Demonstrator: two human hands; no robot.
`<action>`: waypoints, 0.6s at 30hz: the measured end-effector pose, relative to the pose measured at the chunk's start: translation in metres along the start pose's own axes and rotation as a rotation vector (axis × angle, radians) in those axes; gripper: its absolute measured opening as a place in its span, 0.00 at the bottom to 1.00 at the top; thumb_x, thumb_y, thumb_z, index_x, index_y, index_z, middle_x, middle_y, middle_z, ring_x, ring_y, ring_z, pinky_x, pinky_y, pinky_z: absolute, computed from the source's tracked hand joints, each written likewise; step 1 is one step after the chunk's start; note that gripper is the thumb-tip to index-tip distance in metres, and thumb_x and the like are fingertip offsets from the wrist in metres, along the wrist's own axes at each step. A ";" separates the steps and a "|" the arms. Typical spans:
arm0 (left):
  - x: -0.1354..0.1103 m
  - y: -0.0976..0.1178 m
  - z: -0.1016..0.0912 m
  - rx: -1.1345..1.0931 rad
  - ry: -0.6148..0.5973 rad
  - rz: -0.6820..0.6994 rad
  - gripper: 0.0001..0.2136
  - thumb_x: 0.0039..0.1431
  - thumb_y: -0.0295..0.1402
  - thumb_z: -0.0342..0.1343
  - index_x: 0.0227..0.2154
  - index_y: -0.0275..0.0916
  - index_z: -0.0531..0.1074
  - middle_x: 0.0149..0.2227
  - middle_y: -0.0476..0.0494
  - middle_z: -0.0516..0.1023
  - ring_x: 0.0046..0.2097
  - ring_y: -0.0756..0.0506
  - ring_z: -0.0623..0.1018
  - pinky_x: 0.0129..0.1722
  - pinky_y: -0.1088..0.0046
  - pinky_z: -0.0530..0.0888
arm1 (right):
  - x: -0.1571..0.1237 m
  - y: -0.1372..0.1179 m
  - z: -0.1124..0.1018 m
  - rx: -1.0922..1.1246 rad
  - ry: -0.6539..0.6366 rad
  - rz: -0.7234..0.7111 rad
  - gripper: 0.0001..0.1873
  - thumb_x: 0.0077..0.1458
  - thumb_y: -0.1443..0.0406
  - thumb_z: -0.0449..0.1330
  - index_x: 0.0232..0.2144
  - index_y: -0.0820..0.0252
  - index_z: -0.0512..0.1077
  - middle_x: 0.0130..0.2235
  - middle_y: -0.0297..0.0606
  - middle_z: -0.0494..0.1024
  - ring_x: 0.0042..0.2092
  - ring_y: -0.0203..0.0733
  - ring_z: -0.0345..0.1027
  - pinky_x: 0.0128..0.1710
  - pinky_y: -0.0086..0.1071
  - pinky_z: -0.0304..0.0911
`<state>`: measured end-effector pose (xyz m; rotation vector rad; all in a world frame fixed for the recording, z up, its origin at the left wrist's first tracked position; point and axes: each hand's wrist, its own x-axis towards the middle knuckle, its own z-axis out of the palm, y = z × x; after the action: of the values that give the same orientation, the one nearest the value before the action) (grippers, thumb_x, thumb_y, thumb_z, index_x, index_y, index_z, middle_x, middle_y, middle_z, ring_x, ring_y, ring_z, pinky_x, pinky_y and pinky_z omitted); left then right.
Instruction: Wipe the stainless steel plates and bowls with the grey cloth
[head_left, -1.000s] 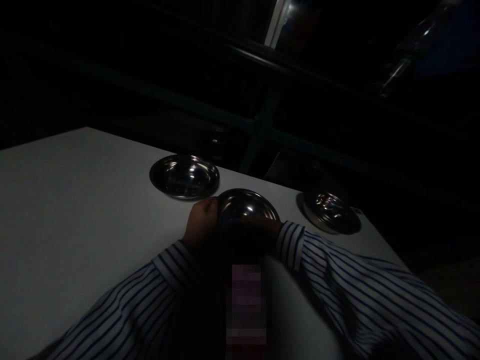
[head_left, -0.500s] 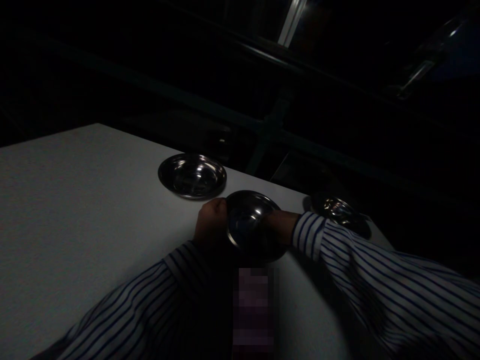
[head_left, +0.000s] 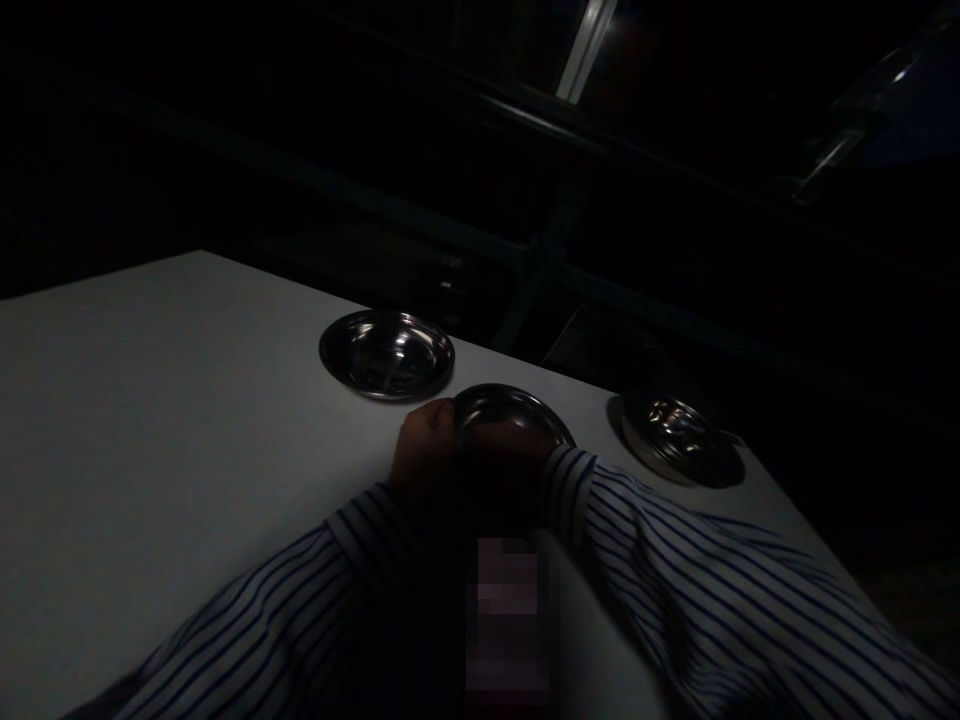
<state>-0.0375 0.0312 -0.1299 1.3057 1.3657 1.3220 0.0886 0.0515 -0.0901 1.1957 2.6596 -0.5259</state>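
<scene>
It is very dark in here, but I can see a person's two hands at a shiny metal bowl. The bowl is in the middle, in front of the person, over the white worktop. It is too dark under it to tell if it touches the top. The left hand is curled around the bowl's left edge and grips it. The right hand reaches in over the bowl from the other side. Its fingers are lost in the dark, so I cannot tell if they hold anything. Both arms have striped sleeves, white with blue lines.

A wide metal dish sits just beside the bowl, farther back and to the left. Well off to the right, near the worktop's edge, is a round metal pan.
</scene>
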 end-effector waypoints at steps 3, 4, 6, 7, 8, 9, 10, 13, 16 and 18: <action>0.000 0.001 -0.001 -0.037 -0.012 -0.012 0.12 0.53 0.36 0.45 0.22 0.37 0.69 0.22 0.49 0.72 0.28 0.48 0.71 0.28 0.74 0.67 | 0.007 0.004 -0.013 -0.076 0.013 -0.003 0.14 0.52 0.72 0.55 0.42 0.64 0.73 0.47 0.42 0.73 0.49 0.42 0.65 0.49 0.31 0.57; 0.000 0.001 -0.001 -0.066 -0.024 -0.017 0.12 0.53 0.36 0.45 0.22 0.37 0.69 0.22 0.49 0.72 0.27 0.48 0.71 0.27 0.74 0.67 | 0.006 0.007 -0.015 -0.098 0.028 0.008 0.14 0.53 0.72 0.54 0.42 0.64 0.72 0.47 0.43 0.73 0.49 0.43 0.64 0.50 0.31 0.56; 0.000 0.000 0.000 -0.119 -0.046 -0.027 0.12 0.54 0.37 0.45 0.24 0.37 0.70 0.23 0.49 0.73 0.27 0.48 0.71 0.27 0.74 0.67 | 0.003 0.016 -0.017 -0.142 0.064 0.051 0.14 0.53 0.72 0.53 0.42 0.65 0.72 0.47 0.46 0.72 0.50 0.45 0.64 0.50 0.34 0.55; 0.000 -0.002 0.000 -0.123 -0.051 -0.030 0.12 0.54 0.37 0.45 0.24 0.37 0.70 0.22 0.49 0.73 0.26 0.48 0.71 0.26 0.74 0.67 | 0.001 0.021 -0.017 -0.162 0.078 0.077 0.14 0.53 0.72 0.53 0.41 0.66 0.73 0.46 0.48 0.72 0.50 0.46 0.64 0.49 0.35 0.55; 0.001 -0.003 0.000 -0.112 -0.050 -0.029 0.12 0.53 0.38 0.45 0.24 0.37 0.70 0.22 0.49 0.73 0.26 0.48 0.71 0.26 0.74 0.67 | -0.001 0.026 -0.016 -0.179 0.088 0.102 0.14 0.53 0.72 0.53 0.41 0.67 0.73 0.45 0.50 0.72 0.49 0.48 0.64 0.49 0.36 0.56; 0.001 -0.004 0.000 -0.092 -0.049 -0.024 0.13 0.53 0.38 0.45 0.24 0.37 0.70 0.21 0.49 0.72 0.26 0.48 0.71 0.26 0.74 0.67 | -0.003 0.030 -0.016 -0.194 0.094 0.123 0.13 0.52 0.72 0.53 0.40 0.68 0.73 0.45 0.52 0.72 0.49 0.49 0.64 0.48 0.37 0.56; 0.001 -0.004 0.001 -0.072 -0.049 -0.016 0.13 0.54 0.38 0.45 0.24 0.37 0.70 0.21 0.49 0.72 0.26 0.48 0.71 0.26 0.74 0.66 | -0.004 0.032 -0.015 -0.204 0.097 0.139 0.13 0.51 0.72 0.54 0.39 0.70 0.73 0.44 0.54 0.72 0.48 0.51 0.65 0.47 0.38 0.57; 0.001 -0.003 0.001 -0.052 -0.043 -0.010 0.13 0.54 0.37 0.44 0.23 0.37 0.70 0.21 0.49 0.72 0.26 0.48 0.71 0.25 0.74 0.66 | -0.002 0.030 -0.015 -0.199 0.088 0.141 0.13 0.50 0.72 0.55 0.38 0.70 0.74 0.44 0.54 0.72 0.48 0.53 0.65 0.46 0.40 0.57; 0.000 0.000 0.001 -0.033 -0.003 -0.017 0.13 0.54 0.36 0.44 0.21 0.37 0.69 0.21 0.49 0.72 0.26 0.48 0.71 0.25 0.74 0.66 | 0.005 0.017 -0.014 -0.139 0.046 0.076 0.13 0.51 0.73 0.54 0.39 0.66 0.74 0.46 0.47 0.73 0.49 0.46 0.65 0.48 0.35 0.57; 0.000 0.001 0.000 -0.004 0.016 -0.010 0.12 0.53 0.36 0.45 0.22 0.37 0.70 0.22 0.48 0.73 0.27 0.47 0.72 0.27 0.73 0.66 | 0.008 0.009 -0.009 -0.078 0.015 0.030 0.11 0.50 0.73 0.56 0.37 0.63 0.74 0.44 0.42 0.75 0.46 0.42 0.67 0.46 0.32 0.59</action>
<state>-0.0369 0.0313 -0.1292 1.2863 1.3780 1.3306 0.0904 0.0659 -0.0867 1.2202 2.6440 -0.4051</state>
